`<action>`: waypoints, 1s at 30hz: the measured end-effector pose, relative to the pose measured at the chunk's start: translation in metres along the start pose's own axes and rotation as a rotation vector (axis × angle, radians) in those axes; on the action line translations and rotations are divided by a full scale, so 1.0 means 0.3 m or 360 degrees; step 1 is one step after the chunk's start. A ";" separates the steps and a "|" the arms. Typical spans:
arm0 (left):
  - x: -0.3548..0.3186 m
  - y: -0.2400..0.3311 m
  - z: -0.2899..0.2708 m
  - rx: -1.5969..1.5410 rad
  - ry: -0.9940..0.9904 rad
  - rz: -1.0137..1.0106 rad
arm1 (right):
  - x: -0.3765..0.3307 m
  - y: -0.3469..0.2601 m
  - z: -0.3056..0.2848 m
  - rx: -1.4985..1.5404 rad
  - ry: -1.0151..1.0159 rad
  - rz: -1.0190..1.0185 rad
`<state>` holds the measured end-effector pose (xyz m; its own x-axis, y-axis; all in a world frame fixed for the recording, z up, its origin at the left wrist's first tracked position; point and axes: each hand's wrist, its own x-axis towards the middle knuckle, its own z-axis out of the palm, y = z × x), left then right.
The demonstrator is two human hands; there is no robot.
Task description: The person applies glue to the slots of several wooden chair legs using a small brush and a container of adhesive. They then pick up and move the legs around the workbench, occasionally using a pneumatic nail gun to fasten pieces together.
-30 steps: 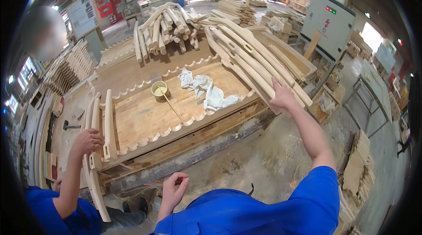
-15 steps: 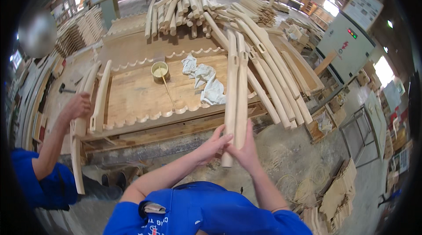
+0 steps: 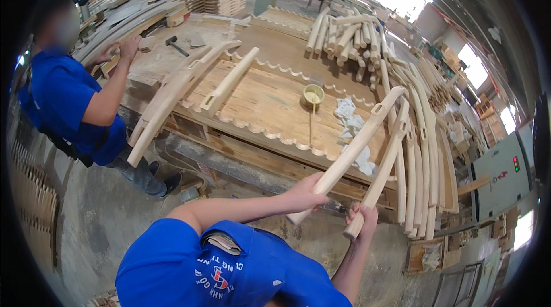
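Observation:
My left hand [image 3: 310, 192] is closed round the near end of a long, pale wooden chair leg [image 3: 354, 145] that has a slot near its bent far end. My right hand [image 3: 364, 219] grips the near end of a second, similar chair leg [image 3: 380, 178], lying to the right of the first. The two legs spread apart toward me, and their far ends come close together over the bench's right side. Beneath and beside them, crumpled white cloths [image 3: 348, 119] and a round pot [image 3: 313, 96] with a thin stick rest on the bench.
More curved legs [image 3: 426, 152] hang over the bench's right edge, and a heap of them [image 3: 347, 37] lies behind. Scalloped strips [image 3: 258, 127] border the wooden bench [image 3: 270, 100]. At left a co-worker [image 3: 74, 89] stands near a hammer [image 3: 177, 46]. A grey control cabinet [image 3: 502, 178] stands right.
The two legs, held side by side before, are now apart, one in each hand. My view has swung left. The co-worker has straightened and brought both hands up over the bench.

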<state>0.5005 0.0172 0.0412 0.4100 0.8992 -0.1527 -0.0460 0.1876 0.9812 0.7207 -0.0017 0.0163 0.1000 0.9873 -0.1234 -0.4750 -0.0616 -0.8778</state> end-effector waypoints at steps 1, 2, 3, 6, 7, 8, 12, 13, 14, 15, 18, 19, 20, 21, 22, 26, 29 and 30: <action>-0.046 0.001 -0.058 0.0024 0.0053 0.0054 | -0.035 0.014 0.038 -0.0023 -0.0008 -0.0013; -0.093 0.002 -0.116 0.0048 0.0102 0.0108 | -0.059 0.029 0.073 -0.0048 -0.0012 -0.0028; -0.148 0.028 -0.162 0.0096 0.0134 0.0118 | -0.082 0.041 0.095 -0.0064 -0.0095 -0.0085; -0.292 0.037 -0.318 0.0211 0.0331 0.0141 | -0.133 0.079 0.188 0.0437 -0.0432 -0.0088; -0.328 0.032 -0.366 0.0242 0.0454 0.0130 | -0.133 0.094 0.211 0.0162 -0.0393 0.0007; -0.369 0.023 -0.410 0.0274 0.0573 0.0125 | -0.125 0.118 0.236 -0.0109 -0.0342 0.0110; -0.521 -0.032 -0.604 0.0518 0.0901 0.0343 | -0.117 0.313 0.435 -0.0247 -0.0430 -0.0155; -0.535 -0.043 -0.636 0.0578 0.0973 0.0420 | -0.117 0.352 0.459 -0.0213 -0.0498 -0.0178; -0.554 -0.047 -0.666 0.0547 0.0974 0.0393 | -0.116 0.382 0.474 -0.0216 -0.0526 -0.0200; -0.591 -0.035 -0.685 0.0510 0.0987 0.0351 | -0.123 0.410 0.496 -0.0221 -0.0562 -0.0204; -0.667 -0.068 -0.752 0.0424 0.1000 0.0295 | -0.143 0.482 0.551 -0.0198 -0.0641 -0.0205; -0.687 -0.083 -0.767 0.0407 0.1006 0.0314 | -0.157 0.504 0.565 -0.0185 -0.0676 -0.0196; -0.706 -0.098 -0.785 0.0392 0.1011 0.0332 | -0.171 0.526 0.580 -0.0170 -0.0710 -0.0188; -0.722 -0.107 -0.803 0.0466 0.1002 0.0423 | -0.192 0.538 0.603 -0.0155 -0.0708 -0.0190; -0.735 -0.110 -0.822 0.0482 0.0973 0.0447 | -0.214 0.548 0.625 -0.0140 -0.0705 -0.0192; -0.771 -0.136 -0.873 0.0492 0.0865 0.0507 | -0.266 0.538 0.694 -0.0143 -0.0613 -0.0224; -0.784 -0.121 -0.895 0.0426 0.0747 0.0477 | -0.260 0.472 0.695 -0.1010 -0.0315 -0.0693; -0.795 -0.127 -0.902 0.0376 0.0743 0.0444 | -0.251 0.434 0.716 -0.1351 -0.0259 -0.0926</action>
<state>0.1578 -0.0975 0.0082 -0.0350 0.9907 0.1314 0.1316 -0.1258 0.9833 0.4635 -0.0526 0.0108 -0.0325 0.9013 0.4320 0.3862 0.4100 -0.8263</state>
